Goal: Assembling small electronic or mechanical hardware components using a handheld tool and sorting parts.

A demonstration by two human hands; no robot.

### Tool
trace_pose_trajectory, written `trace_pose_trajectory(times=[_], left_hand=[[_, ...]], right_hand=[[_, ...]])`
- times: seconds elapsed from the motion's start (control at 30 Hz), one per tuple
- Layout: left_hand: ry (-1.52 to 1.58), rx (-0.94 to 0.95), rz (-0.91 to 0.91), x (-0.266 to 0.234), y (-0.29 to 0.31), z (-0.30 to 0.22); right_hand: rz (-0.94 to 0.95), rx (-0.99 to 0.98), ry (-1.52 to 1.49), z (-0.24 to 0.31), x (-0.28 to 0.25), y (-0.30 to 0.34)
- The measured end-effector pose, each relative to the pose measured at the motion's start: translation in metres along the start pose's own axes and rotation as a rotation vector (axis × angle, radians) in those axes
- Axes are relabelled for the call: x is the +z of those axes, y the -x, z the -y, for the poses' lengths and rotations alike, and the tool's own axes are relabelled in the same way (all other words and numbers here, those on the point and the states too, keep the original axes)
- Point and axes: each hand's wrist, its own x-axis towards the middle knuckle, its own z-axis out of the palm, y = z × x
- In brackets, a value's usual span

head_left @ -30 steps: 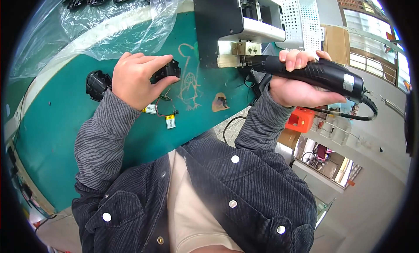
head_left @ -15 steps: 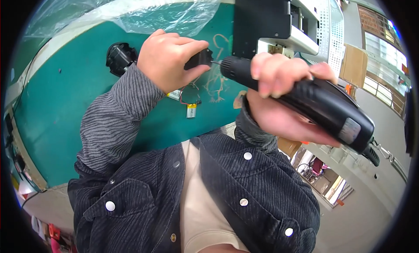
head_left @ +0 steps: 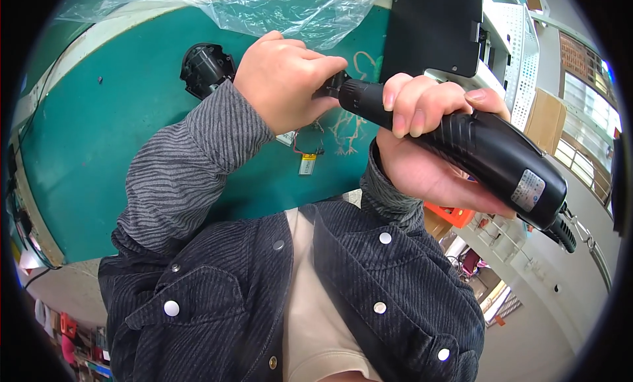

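Two hands of mine are meeting at one spot: my right hand (head_left: 425,135) is gripping a black electric driver (head_left: 484,146), fingers wrapping its barrel, and my left hand (head_left: 283,82) is pinching a small black part (head_left: 335,80) between thumb and fingers. A second ago I was holding the driver's nose at the machine (head_left: 432,29) with the black panel, well apart from the part; half a second ago the thin bit was showing in a gap between the two. Now that gap is closing up, and the nose is sitting right at the part's edge, above the green table (head_left: 119,151). I am taking this to mean that the work is passing from the machine to the part; whether the bit is seating, I cannot tell, since my fingers are hiding most of the part.

Counting, I am finding one driver, one part in my grip, one machine, and one hollow black housing (head_left: 204,69) lying to the left of my left hand. Two battery packs are lying below that hand: one yellow-ended pack (head_left: 307,164) in plain view, one silver pack (head_left: 286,139) partly hidden. One clear plastic sheet (head_left: 297,16) is covering some of the table's far edge.
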Motion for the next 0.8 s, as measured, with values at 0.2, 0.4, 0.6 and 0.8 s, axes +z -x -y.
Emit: trace_pose_trajectory(times=[0.2,0.4,0.6,0.8], left_hand=[[0.004,-0.018,-0.002,0.000,-0.001,-0.002],[0.001,-0.027,-0.025,0.003,0.001,-0.001],[0.015,-0.018,-0.047,0.001,0.002,-0.001],[0.021,-0.003,-0.053,0.001,0.001,-0.002]], right_hand=[[-0.024,0.013,0.011,-0.002,0.002,0.001],[0.057,-0.055,-0.007,-0.012,-0.002,0.003],[0.049,-0.044,0.045,-0.011,0.009,0.006],[0.054,-0.059,0.034,-0.010,0.006,0.009]])
